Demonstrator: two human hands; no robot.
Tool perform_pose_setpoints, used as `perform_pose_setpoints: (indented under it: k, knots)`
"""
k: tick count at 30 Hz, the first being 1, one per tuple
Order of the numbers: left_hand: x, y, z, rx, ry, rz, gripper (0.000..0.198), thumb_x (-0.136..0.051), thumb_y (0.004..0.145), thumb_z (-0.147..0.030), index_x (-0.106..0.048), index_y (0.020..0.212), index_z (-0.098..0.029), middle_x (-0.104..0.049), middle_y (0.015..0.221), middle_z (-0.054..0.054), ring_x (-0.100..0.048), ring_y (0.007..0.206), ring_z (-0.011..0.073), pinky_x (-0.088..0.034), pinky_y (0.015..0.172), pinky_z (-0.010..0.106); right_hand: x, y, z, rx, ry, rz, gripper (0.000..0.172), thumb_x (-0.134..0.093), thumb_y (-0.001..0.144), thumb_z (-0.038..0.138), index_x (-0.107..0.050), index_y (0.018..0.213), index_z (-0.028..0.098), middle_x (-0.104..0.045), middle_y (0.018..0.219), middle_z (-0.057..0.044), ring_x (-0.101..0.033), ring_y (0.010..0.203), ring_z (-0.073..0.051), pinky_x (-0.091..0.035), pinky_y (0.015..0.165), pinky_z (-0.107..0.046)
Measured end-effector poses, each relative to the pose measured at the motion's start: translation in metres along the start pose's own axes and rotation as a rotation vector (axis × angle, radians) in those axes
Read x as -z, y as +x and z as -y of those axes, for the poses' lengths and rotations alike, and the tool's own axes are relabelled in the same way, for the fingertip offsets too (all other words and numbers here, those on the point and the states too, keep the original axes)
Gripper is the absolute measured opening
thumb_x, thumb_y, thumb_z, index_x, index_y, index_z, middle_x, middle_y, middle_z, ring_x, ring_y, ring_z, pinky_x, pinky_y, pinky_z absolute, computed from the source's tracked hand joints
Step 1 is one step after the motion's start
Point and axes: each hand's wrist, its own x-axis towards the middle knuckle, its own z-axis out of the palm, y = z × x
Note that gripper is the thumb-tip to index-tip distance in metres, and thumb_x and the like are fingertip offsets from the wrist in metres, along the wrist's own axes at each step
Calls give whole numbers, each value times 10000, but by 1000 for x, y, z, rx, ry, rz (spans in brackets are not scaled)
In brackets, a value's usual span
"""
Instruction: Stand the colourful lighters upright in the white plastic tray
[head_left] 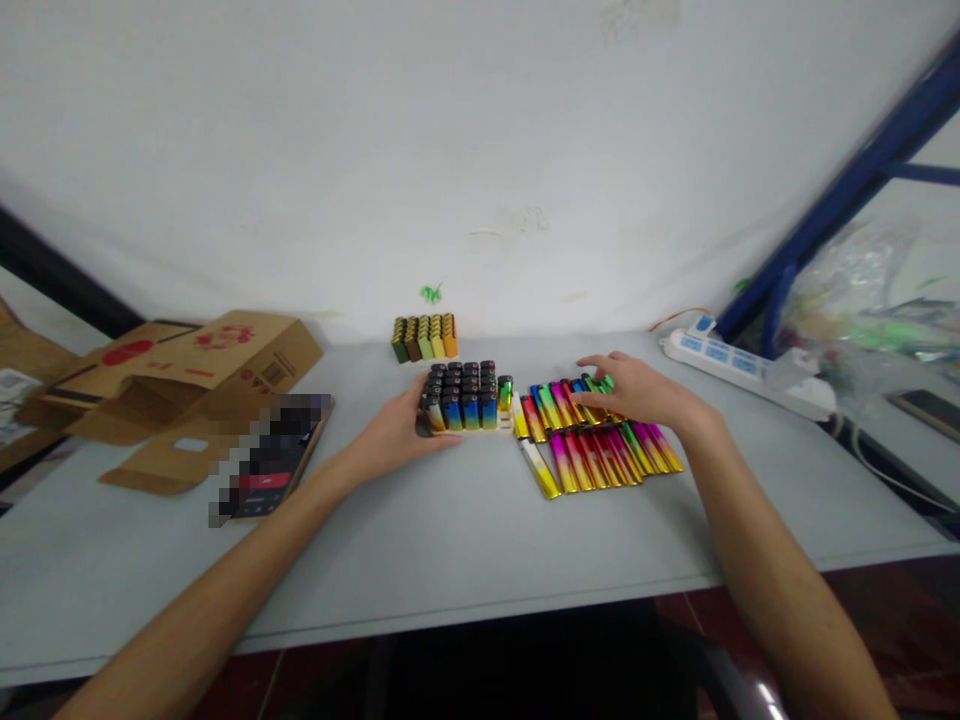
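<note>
My left hand [394, 430] is closed round the left end of a white tray [487, 426], thumb along its front. Upright lighters [470, 408] with black tops and blue-to-yellow bodies stand in rows in that tray. A single lighter [505, 392] stands in its right-hand column, beside vacant slots. My right hand [626, 388] hovers over the far row of loose lighters [553, 408], fingers apart, thumb and fingertips close to a green one; whether they touch it is unclear. Nearer to me lies a second row of shiny lighters [600, 458], pink, red and green fading to gold.
Behind the tray, a block of gold-topped lighters [424, 338] stands near the wall. Opened cardboard boxes [225, 350] and a phone [274, 455], partly pixelated, lie at left. A white power strip [750, 370] with a cable lies at right, near plastic bags [855, 290] and a blue frame [847, 200].
</note>
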Motion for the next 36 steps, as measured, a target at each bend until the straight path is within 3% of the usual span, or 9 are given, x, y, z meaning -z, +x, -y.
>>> perform_pose_setpoints:
  k: [4, 9, 13, 16, 22, 26, 28, 33, 36]
  knots:
    - [0, 0, 0, 3, 3, -1, 1067, -829, 741, -605, -369, 1584, -141, -710, 1351, 184, -722, 1168, 415, -596, 1030, 517, 2, 1, 7, 25, 20, -77, 580, -657, 966, 567, -676, 1374, 155, -695, 1116, -170, -708, 992, -312, -566, 969, -485]
    - [-1, 0, 0, 3, -1, 9, 1087, -819, 753, -613, -337, 1598, -128, -696, 1374, 187, -713, 1195, 401, -588, 1048, 519, -1, 1, 49, 200, 236, -217, 559, -645, 996, 535, -589, 1447, 210, -658, 1281, -149, -706, 806, -216, -604, 907, -443]
    - [0, 0, -1, -15, -8, 5, 1048, -815, 771, -594, -345, 1588, -136, -685, 1396, 179, -706, 1219, 374, -577, 1068, 525, -21, 6, 86, 367, 327, -224, 574, -657, 1013, 444, -493, 1530, 257, -627, 1440, -137, -723, 983, -243, -562, 1030, -461]
    - [0, -1, -2, -16, -22, 14, 1049, -824, 778, -562, -336, 1592, -116, -693, 1385, 184, -714, 1208, 363, -580, 1069, 493, -37, 11, 101, 355, 336, -220, 543, -667, 1014, 380, -517, 1504, 202, -699, 1356, -145, -730, 1010, -258, -564, 995, -451]
    - [0, -1, -4, -12, -10, 10, 1042, -819, 783, -559, -337, 1600, -127, -694, 1393, 178, -715, 1204, 355, -584, 1065, 475, -47, 16, 105, 259, 382, -208, 331, -726, 971, 285, -661, 1276, 173, -797, 985, -77, -749, 850, -226, -560, 773, -336]
    - [1, -1, -6, -6, -7, 7, 1063, -823, 762, -577, -338, 1601, -140, -696, 1390, 170, -721, 1190, 363, -584, 1063, 492, -41, 15, 105, 261, 514, -244, 167, -679, 1001, 353, -684, 1056, 196, -779, 870, -40, -731, 772, -200, -551, 732, -322]
    - [1, -1, -6, -2, -9, 10, 1060, -823, 766, -576, -341, 1601, -134, -691, 1395, 180, -718, 1192, 369, -576, 1073, 499, -35, 13, 105, 246, 557, -299, 201, -657, 1008, 405, -664, 1007, 204, -780, 884, -53, -729, 780, -202, -561, 743, -334]
    - [1, -1, -4, 11, -16, 24, 1084, -818, 773, -587, -303, 1619, -146, -663, 1432, 198, -693, 1232, 401, -559, 1095, 530, -14, 6, 97, 172, 576, -370, 496, -628, 1001, 424, -491, 1431, 219, -768, 880, -40, -704, 734, -201, -566, 747, -359]
    - [0, 0, -3, 6, -14, 19, 1103, -826, 752, -599, -303, 1620, -162, -645, 1456, 201, -668, 1275, 422, -535, 1126, 540, -4, 3, 81, 165, 443, -333, 488, -577, 1015, 413, -498, 1448, 201, -745, 815, -24, -674, 688, -199, -530, 705, -348]
